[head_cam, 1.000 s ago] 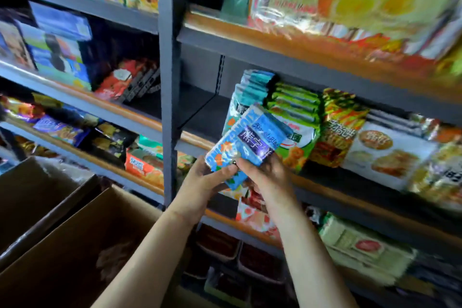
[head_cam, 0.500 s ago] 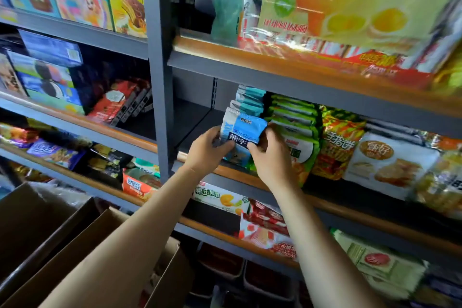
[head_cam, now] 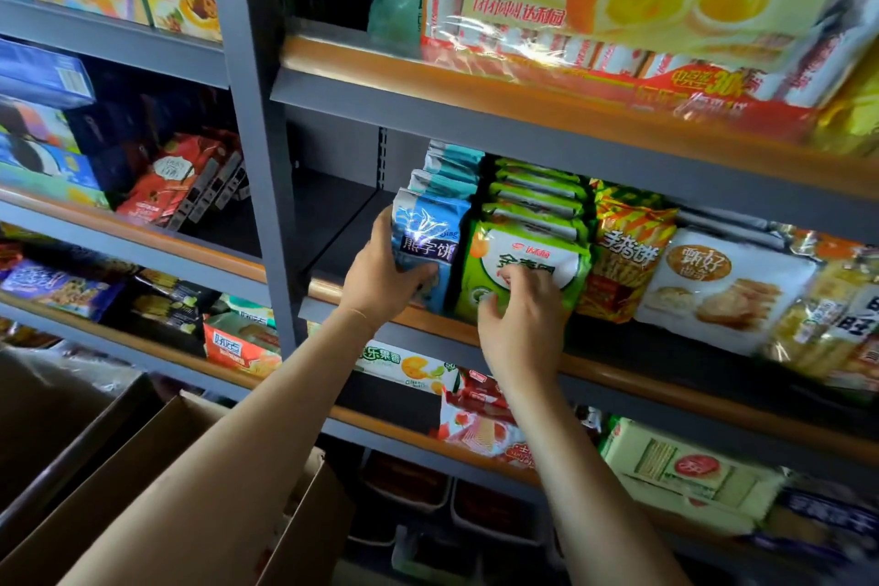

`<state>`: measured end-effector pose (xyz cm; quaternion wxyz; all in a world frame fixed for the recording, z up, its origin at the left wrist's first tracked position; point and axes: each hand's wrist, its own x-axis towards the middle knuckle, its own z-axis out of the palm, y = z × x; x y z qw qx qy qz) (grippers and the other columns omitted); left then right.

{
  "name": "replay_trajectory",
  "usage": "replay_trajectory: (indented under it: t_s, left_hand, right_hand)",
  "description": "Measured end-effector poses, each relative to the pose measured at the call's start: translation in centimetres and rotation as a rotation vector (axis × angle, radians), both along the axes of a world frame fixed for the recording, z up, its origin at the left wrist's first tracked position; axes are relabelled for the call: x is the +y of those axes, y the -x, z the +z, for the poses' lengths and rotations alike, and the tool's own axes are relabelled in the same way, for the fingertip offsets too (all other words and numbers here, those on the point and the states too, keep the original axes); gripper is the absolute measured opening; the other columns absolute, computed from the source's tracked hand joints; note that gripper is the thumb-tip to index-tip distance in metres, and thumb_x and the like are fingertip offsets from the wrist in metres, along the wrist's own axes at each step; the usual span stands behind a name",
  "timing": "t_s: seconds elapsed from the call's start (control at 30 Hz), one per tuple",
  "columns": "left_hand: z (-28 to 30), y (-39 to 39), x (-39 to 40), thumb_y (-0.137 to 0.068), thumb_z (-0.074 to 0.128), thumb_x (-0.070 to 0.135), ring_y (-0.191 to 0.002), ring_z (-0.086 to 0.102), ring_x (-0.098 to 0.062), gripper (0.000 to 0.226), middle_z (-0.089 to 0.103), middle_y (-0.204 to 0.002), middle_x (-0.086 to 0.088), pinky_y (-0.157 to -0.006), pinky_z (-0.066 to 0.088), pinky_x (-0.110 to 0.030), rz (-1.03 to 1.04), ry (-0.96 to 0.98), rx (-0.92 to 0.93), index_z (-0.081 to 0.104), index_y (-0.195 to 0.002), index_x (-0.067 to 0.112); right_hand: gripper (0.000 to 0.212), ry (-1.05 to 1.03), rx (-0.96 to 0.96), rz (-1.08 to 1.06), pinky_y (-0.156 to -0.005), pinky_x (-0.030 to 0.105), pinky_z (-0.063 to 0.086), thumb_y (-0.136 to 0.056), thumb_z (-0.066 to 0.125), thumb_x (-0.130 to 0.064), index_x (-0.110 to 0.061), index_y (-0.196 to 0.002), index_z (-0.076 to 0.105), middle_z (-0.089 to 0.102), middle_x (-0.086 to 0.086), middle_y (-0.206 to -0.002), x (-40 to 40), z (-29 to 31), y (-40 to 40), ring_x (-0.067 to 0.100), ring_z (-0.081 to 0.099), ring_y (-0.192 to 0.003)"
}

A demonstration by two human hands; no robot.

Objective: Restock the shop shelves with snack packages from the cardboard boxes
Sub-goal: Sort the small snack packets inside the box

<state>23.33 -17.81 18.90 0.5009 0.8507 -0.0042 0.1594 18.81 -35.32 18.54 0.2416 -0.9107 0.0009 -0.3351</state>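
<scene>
Two of my hands are up at the middle shelf [head_cam: 618,376], each on a different packet. My left hand [head_cam: 380,281] is clamped on the blue snack packet [head_cam: 428,247], thumb along its left edge and fingers curled across the lower front; the packet stands upright at the front of the blue row, at the shelf's front lip, with more blue packets lined up behind it. My right hand [head_cam: 518,309] rests on the front green packet [head_cam: 528,266] just beside it, fingertips bent against its white label; whether they pinch the packet or only press on it, I cannot tell. To the right of the green row stand a yellow-and-red stick-biscuit packet [head_cam: 628,252] and a white cookie packet [head_cam: 723,290]. Left of the blue row the shelf is bare dark metal up to the grey upright post [head_cam: 257,157]. Below my left forearm an open cardboard box [head_cam: 180,504] sits low in view.
</scene>
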Motion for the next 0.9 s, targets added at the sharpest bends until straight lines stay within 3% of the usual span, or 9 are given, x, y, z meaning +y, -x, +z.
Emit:
replay_trajectory:
  t_s: [0.17,0.23,0.27,0.4,0.5,0.57,0.7,0.8,0.9]
  left_hand:
    - [-0.5,-0.1,-0.4,-0.085,0.079,0.022,-0.115,0.064,-0.028,0.09,0.063,-0.133,-0.004,-0.095,0.053,-0.043,-0.017,0.01,-0.004,0.024,-0.156,0.021]
    - [-0.6,0.4,-0.4,-0.084,0.08,0.022,-0.122,0.059,-0.029,0.095,0.058,-0.139,-0.008,-0.099,0.051,-0.044,0.006,0.012,-0.019,0.021,-0.158,0.017]
    - [-0.6,1.0,-0.2,-0.085,0.08,0.022,-0.124,0.057,-0.026,0.094,0.055,-0.141,-0.008,-0.101,0.049,-0.043,0.03,0.008,-0.057,0.022,-0.158,0.016]
    - [-2.2,6.3,2.1,-0.094,0.067,0.016,-0.1,0.061,-0.005,0.041,0.062,-0.119,0.004,-0.083,0.053,-0.027,0.167,0.059,-0.251,0.057,-0.134,0.018]
    - [-6.3,10.3,6.3,-0.096,0.061,0.017,-0.089,0.067,-0.014,0.015,0.07,-0.096,0.007,-0.077,0.054,-0.033,0.261,0.074,-0.01,0.07,-0.107,0.021]
    - [-10.3,12.9,9.9,-0.095,0.062,0.018,-0.093,0.067,-0.02,0.013,0.072,-0.098,0.003,-0.077,0.048,-0.029,0.352,-0.014,0.174,0.073,-0.103,0.02]
    - [-17.8,18.0,17.2,-0.094,0.064,0.021,-0.105,0.064,-0.023,0.018,0.07,-0.11,-0.002,-0.084,0.045,-0.03,0.452,-0.138,0.468,0.074,-0.108,0.02]
    - [-21.2,20.5,19.8,-0.093,0.064,0.025,-0.114,0.058,-0.024,0.021,0.063,-0.119,-0.004,-0.088,0.044,-0.03,0.46,-0.207,0.54,0.073,-0.112,0.018]
    - [-25.6,21.9,23.7,-0.09,0.069,0.028,-0.134,0.044,-0.028,0.043,0.052,-0.142,-0.008,-0.106,0.042,-0.04,0.485,-0.296,0.585,0.064,-0.131,0.014]
  right_hand:
    - [0.032,0.02,0.032,0.04,-0.084,0.051,0.051,-0.084,0.065,-0.021,-0.016,-0.116,0.064,0.057,0.005,-0.107,-0.2,-0.9,-0.2,0.029,0.054,-0.104]
    - [0.027,-0.018,-0.042,0.073,-0.093,0.039,0.045,-0.084,0.066,-0.016,-0.013,-0.111,0.065,0.058,0.006,-0.106,-0.2,-1.1,0.5,0.027,0.056,-0.103]
    - [0.023,-0.058,-0.066,0.112,-0.091,0.029,0.042,-0.083,0.067,-0.013,-0.011,-0.106,0.065,0.059,0.006,-0.104,0.0,-1.2,1.0,0.025,0.057,-0.1]
    - [0.01,-0.366,0.109,0.421,-0.067,0.021,0.049,-0.087,0.067,-0.01,-0.015,-0.096,0.065,0.065,-0.003,-0.088,3.4,-3.7,3.5,0.01,0.061,-0.075]
    - [0.005,-0.405,0.348,0.555,-0.069,0.009,0.043,-0.09,0.067,-0.01,-0.016,-0.091,0.066,0.066,-0.008,-0.084,7.1,-7.6,4.8,0.003,0.061,-0.078]
    - [0.006,-0.397,0.521,0.608,-0.068,0.008,0.041,-0.094,0.064,-0.013,-0.016,-0.09,0.066,0.065,-0.009,-0.083,9.7,-10.5,5.9,0.001,0.06,-0.079]
    - [0.012,-0.328,0.882,0.62,-0.061,0.014,0.04,-0.099,0.057,-0.025,-0.021,-0.091,0.065,0.062,-0.01,-0.078,15.3,-17.5,7.2,0.001,0.059,-0.074]
    - [0.012,-0.307,1.063,0.608,-0.062,0.02,0.042,-0.097,0.057,-0.034,-0.026,-0.092,0.065,0.065,-0.009,-0.081,17.5,-20.8,7.8,0.01,0.062,-0.079]
    - [0.007,-0.239,1.275,0.618,-0.068,0.024,0.045,-0.094,0.062,-0.03,-0.023,-0.097,0.063,0.064,-0.008,-0.09,22.2,-24.9,8.3,0.014,0.06,-0.089]
